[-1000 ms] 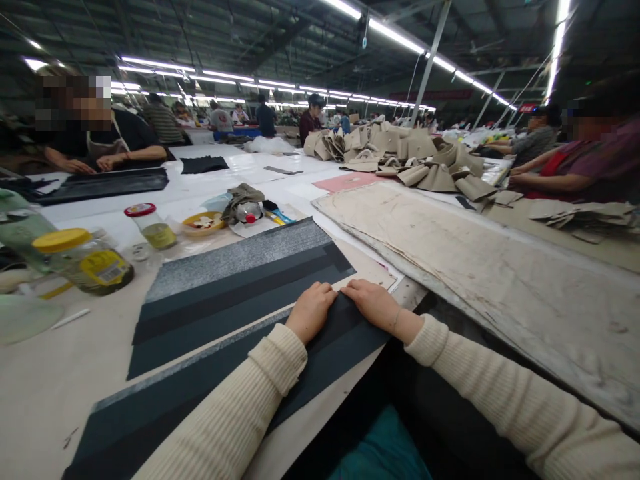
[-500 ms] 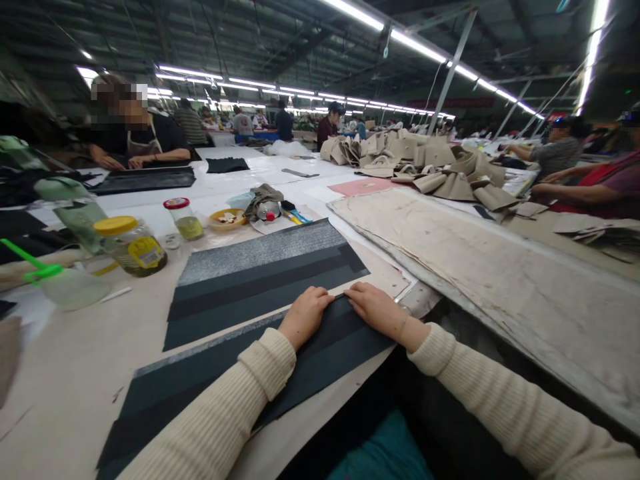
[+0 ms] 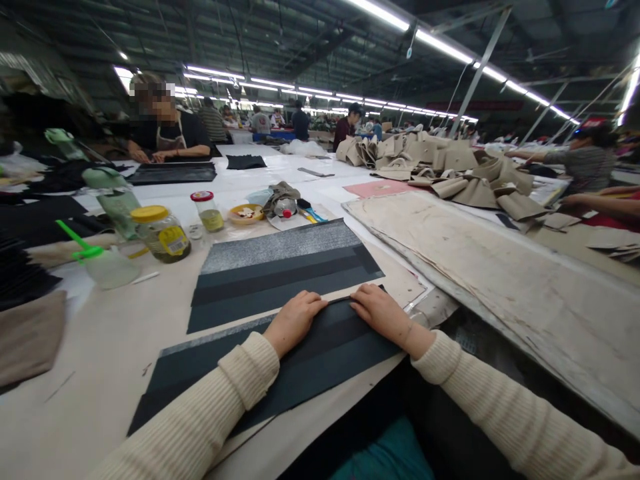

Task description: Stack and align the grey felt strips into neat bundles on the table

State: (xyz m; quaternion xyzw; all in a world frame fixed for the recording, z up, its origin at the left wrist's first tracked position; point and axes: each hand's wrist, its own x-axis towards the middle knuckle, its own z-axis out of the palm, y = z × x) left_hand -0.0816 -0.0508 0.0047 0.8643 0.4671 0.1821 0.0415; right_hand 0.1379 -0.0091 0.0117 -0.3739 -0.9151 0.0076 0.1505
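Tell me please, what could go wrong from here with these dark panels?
The right end of the near dark panel lies close to the table edge; a tug might drag it over.

The left hand and right hand touch its far edge with a gap between, where it might crease.

The far dark panel lies just beyond and might get nudged.

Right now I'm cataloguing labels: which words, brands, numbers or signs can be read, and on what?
No text is readable.
Label on the yellow-lidded jar: too small and blurred.
Red banner at the back: too dim and far.
Small red sign at right: too blurred.
Mark on a grey shirt: too small.
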